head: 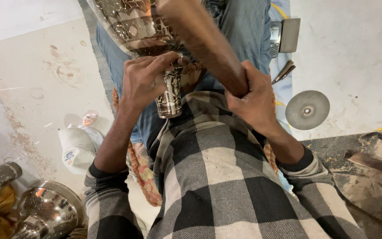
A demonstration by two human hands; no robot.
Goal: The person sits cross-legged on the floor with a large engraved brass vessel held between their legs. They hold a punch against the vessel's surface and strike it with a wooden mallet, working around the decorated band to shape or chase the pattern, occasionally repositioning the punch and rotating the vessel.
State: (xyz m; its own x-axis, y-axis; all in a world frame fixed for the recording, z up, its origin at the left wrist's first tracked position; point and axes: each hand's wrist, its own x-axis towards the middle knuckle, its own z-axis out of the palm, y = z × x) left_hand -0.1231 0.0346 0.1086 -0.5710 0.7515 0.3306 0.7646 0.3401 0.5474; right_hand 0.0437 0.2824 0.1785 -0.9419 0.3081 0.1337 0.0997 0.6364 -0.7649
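Head view — engraved metal vessel (155,40), stem toward torso

A grey abrasive disc (307,109) is seen at three o'clock, polished metal vessels (48,212) at eight, a white bag (77,148) beside them.

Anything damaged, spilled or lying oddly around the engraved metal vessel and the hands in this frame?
Nothing looks damaged or spilled. The left hand grips the engraved metal vessel at its stem; the right hand holds a brown wooden rod. A grey disc and a pointed tool lie loose on the stained floor.
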